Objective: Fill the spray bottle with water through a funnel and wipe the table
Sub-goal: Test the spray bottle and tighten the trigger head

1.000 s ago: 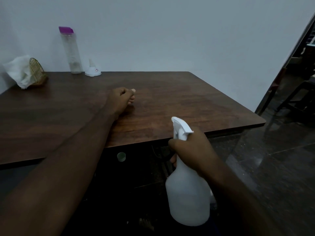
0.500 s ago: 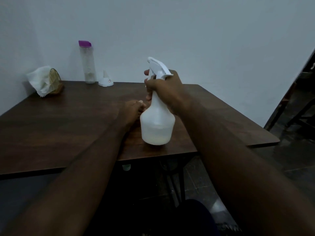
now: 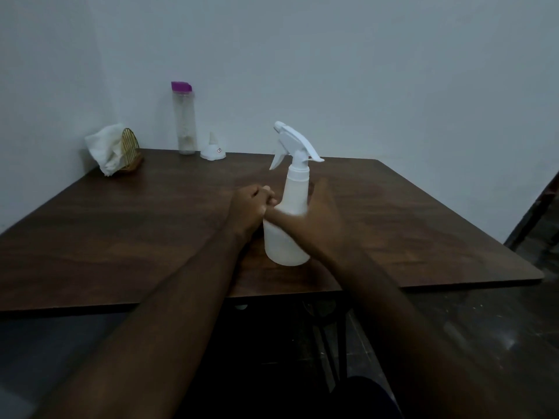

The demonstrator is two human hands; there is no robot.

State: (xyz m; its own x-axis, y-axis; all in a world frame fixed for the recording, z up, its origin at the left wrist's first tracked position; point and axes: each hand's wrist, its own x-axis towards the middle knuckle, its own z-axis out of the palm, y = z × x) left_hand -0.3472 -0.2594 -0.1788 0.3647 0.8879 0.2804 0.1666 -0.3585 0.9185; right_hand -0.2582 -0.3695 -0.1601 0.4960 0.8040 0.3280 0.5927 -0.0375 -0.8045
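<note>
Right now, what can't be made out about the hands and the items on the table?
Head view only:
- Right hand: motion-blurred around the spray bottle; gripping or just touching is unclear.
- Left hand: curled fingers hide whether it holds anything.
- Spray bottle's water level: lost in dim light.
- Funnel: its label is too small to read.
- Under the table: too dark.

A white plastic spray bottle (image 3: 282, 246) stands upright, front-centre on the dark wooden table (image 3: 121, 231). A small white funnel (image 3: 212, 150) sits inverted at the table's back edge.
</note>
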